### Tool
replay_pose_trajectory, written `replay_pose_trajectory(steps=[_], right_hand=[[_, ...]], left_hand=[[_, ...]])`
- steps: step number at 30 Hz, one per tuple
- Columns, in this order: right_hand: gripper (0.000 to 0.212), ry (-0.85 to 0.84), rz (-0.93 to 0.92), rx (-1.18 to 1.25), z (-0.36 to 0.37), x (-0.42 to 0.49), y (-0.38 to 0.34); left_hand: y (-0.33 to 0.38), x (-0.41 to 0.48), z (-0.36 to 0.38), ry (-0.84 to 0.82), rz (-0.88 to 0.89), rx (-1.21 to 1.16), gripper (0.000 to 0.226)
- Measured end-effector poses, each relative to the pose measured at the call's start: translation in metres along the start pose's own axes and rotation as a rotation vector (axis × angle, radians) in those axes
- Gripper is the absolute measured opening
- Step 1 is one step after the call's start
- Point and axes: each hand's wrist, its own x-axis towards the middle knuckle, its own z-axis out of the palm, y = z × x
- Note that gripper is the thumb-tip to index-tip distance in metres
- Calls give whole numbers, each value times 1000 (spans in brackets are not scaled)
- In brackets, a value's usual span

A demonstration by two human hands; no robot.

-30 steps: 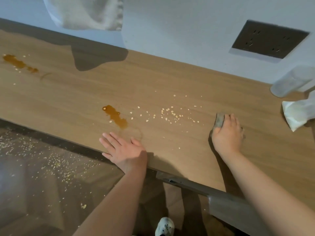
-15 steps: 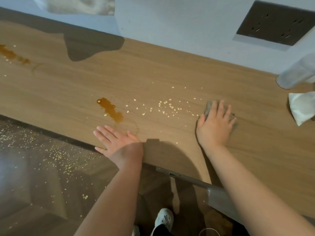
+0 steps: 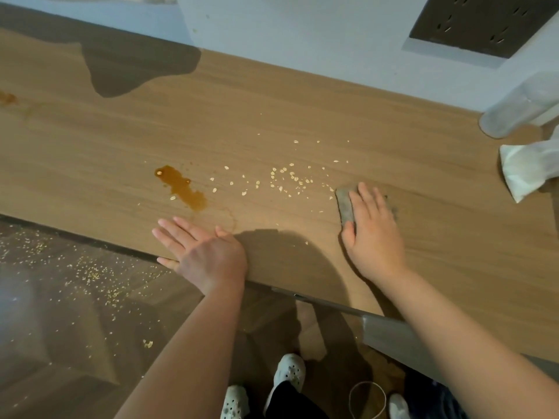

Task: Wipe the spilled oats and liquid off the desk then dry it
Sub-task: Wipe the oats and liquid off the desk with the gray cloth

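Now | right fingers flat atop cloth | oats beside cloth | left fingers flat, empty

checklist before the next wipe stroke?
1. cloth flat under right hand: ok.
2. oats just left of cloth, in its path: ok.
3. left hand off the puddle: ok.
4. desk clean: not ok, puddle and far-left stain unwiped.
5. tissue at right, likely for drying: ok.
6. cloth dampness: cannot tell.
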Motion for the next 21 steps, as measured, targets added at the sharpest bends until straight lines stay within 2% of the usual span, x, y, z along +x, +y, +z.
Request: replay_pose_trajectory(steps=[1, 3, 5, 6, 7, 9, 11, 12, 14, 16, 17, 21], right_hand=[[56, -9, 21, -6, -3, -1, 13], [55, 54, 219, 31, -7, -1, 31], [55, 140, 434, 83, -4, -2, 21], [56, 162, 472, 99, 0, -5, 7], [57, 168, 443, 110, 4, -8, -9], [58, 111, 233, 96, 12, -18, -25], [58, 16, 59, -2, 10, -23, -8], [58, 4, 64, -41, 6, -24, 7], [59, 73, 276, -1, 0, -28, 32], [59, 143, 479, 53, 2, -29, 21], [60, 154, 499, 51, 6, -28, 5], [62, 74, 252, 27, 14, -33, -33]], left_hand=[[0, 0, 0, 3, -2, -7, 70], [2, -1, -1, 4, 1, -16, 70], [2, -1, -1, 5, -4, -25, 69], [2, -1, -1, 7, -7, -31, 70], [2, -1, -1, 9, -7, -37, 70], [1, -1, 1, 13, 1, -47, 70], [1, 0, 1, 9, -4, -45, 70], [1, 0, 0, 5, -10, -39, 70], [2, 0, -1, -5, -14, -32, 70], [2, 1, -3, -14, -19, -30, 70], [2, 0, -4, -20, -18, -29, 70], [4, -3, -15, -83, -4, -4, 69]])
